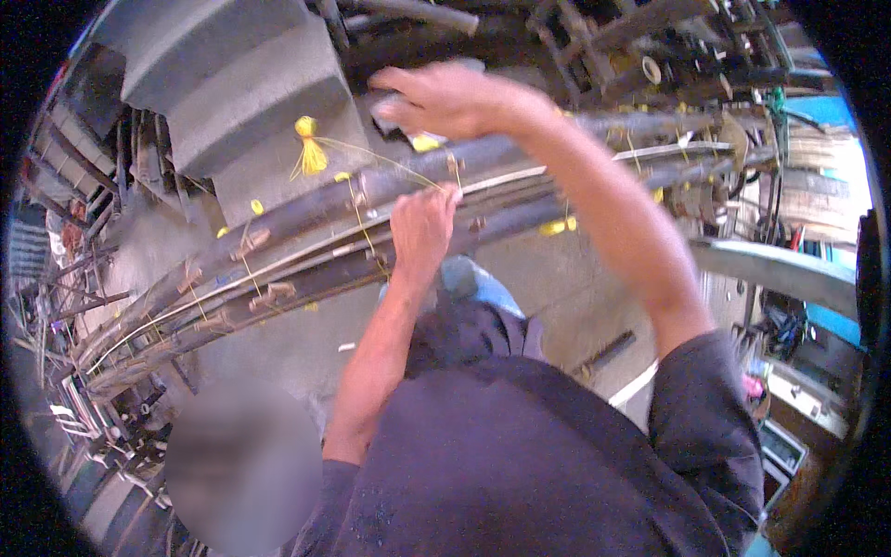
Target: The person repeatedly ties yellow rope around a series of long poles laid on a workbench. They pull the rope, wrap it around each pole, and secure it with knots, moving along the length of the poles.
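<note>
A long bundle of dark poles and pale strips [316, 246] runs across the view, tied at intervals with thin yellow cord. My left hand [425, 223] is closed at the middle of the bundle, pinching a yellow cord [380, 158] against the far pole. From there the cord stretches left to a yellow hank [309, 148] lying beyond the poles. Raised over the bundle's far side is my right hand [441, 97], smeared by motion. A greyish shape shows beside its fingers; I cannot tell whether the hand holds it.
Grey concrete steps [246, 93] rise at the far left. Dark timber and wooden frames [640, 56] crowd the far right. A pale beam [780, 269] stands at the right, and a dark stick [603, 353] lies on the floor. A blurred round patch covers the lower left.
</note>
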`<state>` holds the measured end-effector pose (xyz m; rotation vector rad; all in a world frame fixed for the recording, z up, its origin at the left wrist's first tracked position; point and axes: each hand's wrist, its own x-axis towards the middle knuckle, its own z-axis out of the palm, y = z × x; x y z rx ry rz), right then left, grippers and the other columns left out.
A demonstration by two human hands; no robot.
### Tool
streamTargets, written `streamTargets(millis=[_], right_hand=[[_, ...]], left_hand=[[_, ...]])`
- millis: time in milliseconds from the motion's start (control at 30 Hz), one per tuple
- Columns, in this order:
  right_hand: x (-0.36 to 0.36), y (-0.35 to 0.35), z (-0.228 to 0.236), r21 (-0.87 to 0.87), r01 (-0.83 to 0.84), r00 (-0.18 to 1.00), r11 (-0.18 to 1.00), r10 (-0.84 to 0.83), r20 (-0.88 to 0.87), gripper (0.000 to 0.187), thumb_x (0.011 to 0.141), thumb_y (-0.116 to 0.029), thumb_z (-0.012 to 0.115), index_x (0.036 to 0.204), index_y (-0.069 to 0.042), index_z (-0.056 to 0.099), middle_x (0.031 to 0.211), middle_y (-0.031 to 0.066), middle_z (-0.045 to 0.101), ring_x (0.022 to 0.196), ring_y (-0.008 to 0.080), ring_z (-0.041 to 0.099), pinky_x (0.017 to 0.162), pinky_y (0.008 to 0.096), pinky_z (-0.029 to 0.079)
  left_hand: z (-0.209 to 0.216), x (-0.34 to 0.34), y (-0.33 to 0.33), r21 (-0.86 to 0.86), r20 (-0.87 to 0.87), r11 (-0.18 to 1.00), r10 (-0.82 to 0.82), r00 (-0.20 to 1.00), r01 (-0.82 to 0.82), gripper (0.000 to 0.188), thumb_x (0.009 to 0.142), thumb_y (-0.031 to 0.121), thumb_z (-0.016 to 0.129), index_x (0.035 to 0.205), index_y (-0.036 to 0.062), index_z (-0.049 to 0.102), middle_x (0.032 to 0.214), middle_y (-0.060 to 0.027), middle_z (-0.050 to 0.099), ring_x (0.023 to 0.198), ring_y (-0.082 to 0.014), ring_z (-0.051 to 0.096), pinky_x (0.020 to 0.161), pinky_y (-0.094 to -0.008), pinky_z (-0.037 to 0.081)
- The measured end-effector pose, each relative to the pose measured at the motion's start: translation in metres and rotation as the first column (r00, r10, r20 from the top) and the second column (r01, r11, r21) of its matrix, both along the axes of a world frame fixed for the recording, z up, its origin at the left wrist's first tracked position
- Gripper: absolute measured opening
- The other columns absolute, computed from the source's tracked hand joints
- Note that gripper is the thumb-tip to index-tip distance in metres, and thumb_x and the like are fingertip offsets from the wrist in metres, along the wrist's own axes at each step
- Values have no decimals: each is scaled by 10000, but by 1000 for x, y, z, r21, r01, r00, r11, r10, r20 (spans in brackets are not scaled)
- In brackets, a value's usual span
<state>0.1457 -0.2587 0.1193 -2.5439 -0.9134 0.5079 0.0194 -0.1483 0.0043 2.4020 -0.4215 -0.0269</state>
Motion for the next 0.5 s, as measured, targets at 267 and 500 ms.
streamTargets(millis=[267,500], right_hand=[[-138,-37,-76,642,553,802,532,-130,-583,260,941,-266,560,1115,-83,624,734,88,625,755,221,642,698,364,506],[-216,-2,-161,450,186,938,873,-22,-345,199,890,-322,580,932,-131,623,710,144,641,667,342,642,618,461,505]], left_hand=[[-16,-1,7,99,96,995,-15,995,5,191,868,299,658,889,112,691,803,-125,687,731,-332,661,650,-416,505],[49,52,-14,-665,-512,707,-198,836,-240,321,985,341,539,954,42,653,888,-43,675,862,-123,625,779,-310,479]])
